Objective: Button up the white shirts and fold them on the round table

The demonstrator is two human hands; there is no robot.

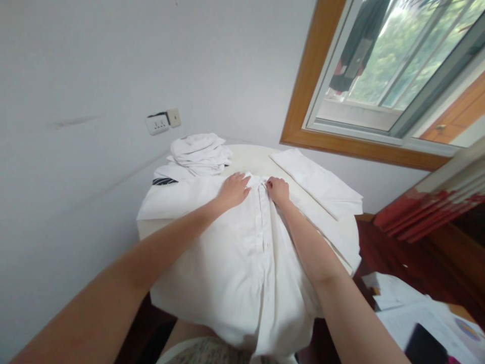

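Observation:
A white button-up shirt (223, 268) lies spread over a round table, its collar end away from me and its hem hanging over the near edge. The front placket runs down its middle, a little wrinkled. My left hand (234, 190) rests on the shirt just left of the collar, fingers stretched out. At the collar's right side, my right hand (278, 190) has its fingers pinched on the shirt's edge. One sleeve reaches out to the left, and the other lies to the right, partly behind my right forearm.
A crumpled white cloth pile (199, 154) sits at the table's back left, near a black striped piece (164, 181). Folded white cloth (318, 182) lies at the right on the white table (248, 152). Papers (424, 318) and a dark phone-like object (425, 346) are lower right. Wall and window stand behind.

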